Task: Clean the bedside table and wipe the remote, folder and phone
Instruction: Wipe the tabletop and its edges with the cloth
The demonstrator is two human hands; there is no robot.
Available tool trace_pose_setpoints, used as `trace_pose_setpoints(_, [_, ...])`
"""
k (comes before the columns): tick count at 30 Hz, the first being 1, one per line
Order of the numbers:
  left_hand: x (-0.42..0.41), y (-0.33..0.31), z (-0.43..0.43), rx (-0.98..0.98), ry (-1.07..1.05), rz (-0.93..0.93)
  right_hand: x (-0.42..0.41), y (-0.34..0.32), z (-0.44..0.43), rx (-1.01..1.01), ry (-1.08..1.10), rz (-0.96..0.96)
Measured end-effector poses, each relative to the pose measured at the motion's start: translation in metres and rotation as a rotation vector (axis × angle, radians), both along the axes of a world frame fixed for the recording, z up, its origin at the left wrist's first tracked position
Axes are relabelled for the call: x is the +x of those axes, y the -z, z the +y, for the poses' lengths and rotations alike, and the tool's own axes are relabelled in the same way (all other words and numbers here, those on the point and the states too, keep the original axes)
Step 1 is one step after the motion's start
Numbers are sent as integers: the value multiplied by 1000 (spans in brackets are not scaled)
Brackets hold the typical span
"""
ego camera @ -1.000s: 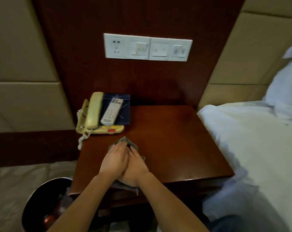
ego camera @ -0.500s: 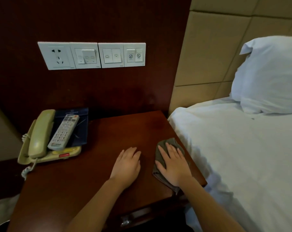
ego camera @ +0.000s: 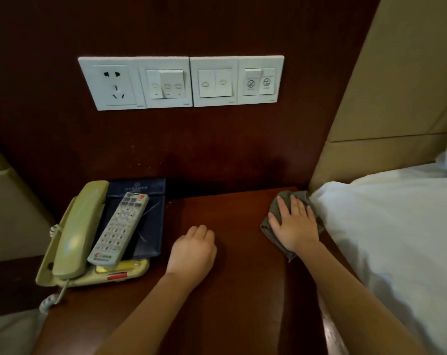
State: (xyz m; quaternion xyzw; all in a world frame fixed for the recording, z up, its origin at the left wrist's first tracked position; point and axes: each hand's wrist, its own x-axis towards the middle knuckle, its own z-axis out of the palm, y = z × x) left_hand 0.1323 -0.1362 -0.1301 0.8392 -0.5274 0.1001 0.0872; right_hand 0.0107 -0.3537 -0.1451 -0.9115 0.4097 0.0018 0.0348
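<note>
remote (ego camera: 118, 229) on blue folder (ego camera: 150, 226), phone (ego camera: 79, 231) adj, table (ego camera: 243, 290) L

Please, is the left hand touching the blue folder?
Apart. The head view shows a strip of bare tabletop between the left hand and the folder.

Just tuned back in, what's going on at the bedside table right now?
A person is cleaning the bedside table. The right hand presses flat on a grey cloth at the table's back right corner, beside the bed. The left hand rests on the tabletop nearer the middle, fingers curled, holding nothing. The phone, remote and blue folder sit together at the left; the remote lies across the phone and folder, and neither hand touches them.
</note>
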Motion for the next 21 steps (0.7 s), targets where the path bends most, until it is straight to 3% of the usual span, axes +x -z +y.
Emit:
trace_pose_setpoints(4, [3, 6, 0, -34, 50, -5, 55, -4, 9, 6, -20, 11])
trace_pose_setpoints(8, [15, 5, 3, -31, 132, -41, 106, -5, 50, 31, -224, -31])
trace_pose_setpoints(12, [30, -27, 10, -37, 138, -290, 143, -2, 89, 7, -424, 35])
trace_pose_setpoints(14, [42, -48, 13, -93, 44, -351, 153, 2, 110, -53, -513, 70])
trace_pose_setpoints(17, [60, -71, 27, -125, -174, -371, 164, 4, 132, -22, -563, -43])
trace_pose_setpoints(21, [81, -79, 61, -65, -472, -203, 164, -3, 140, 37, -561, -1])
